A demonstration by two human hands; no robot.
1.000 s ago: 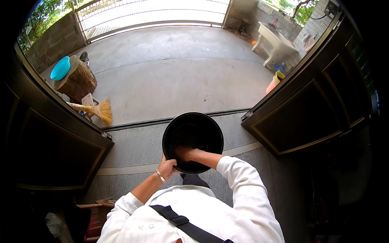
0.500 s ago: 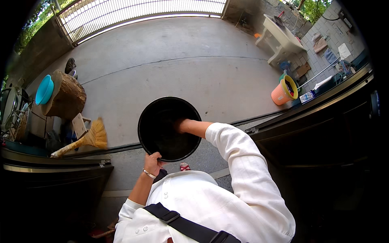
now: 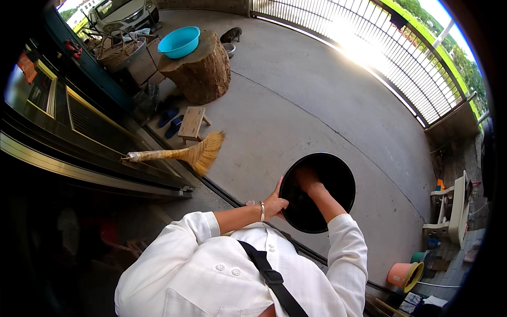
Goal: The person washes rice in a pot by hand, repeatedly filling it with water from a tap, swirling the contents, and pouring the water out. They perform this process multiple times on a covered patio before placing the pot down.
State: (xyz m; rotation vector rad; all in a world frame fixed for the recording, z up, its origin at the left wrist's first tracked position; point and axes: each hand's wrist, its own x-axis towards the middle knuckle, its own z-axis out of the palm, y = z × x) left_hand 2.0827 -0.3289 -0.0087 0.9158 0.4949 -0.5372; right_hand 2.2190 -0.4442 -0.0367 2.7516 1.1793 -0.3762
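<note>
A round black bucket (image 3: 339, 177), its mouth toward me, is held out in front of my body over the doorway. My left hand (image 3: 275, 204) grips its rim on the left side, thumb lying over the edge. A bracelet circles that wrist. My right hand (image 3: 308, 180) reaches down inside the bucket, past the near right rim. The fingers of that hand are lost in the dark interior, and I cannot see what lies at the bottom.
A straw broom (image 3: 203, 154) leans by the left door, near a small wooden stool (image 3: 193, 122) and blue slippers (image 3: 173, 126). Beyond stands a tree stump (image 3: 203, 79) bearing a turquoise basin (image 3: 180, 42). An orange bucket (image 3: 404, 276) is at the lower right. A door track crosses underfoot.
My view has swung left, bringing the broom, stump and a parked car further in. The bucket has turned with my body. My right hand has shifted toward the bucket's far side.
</note>
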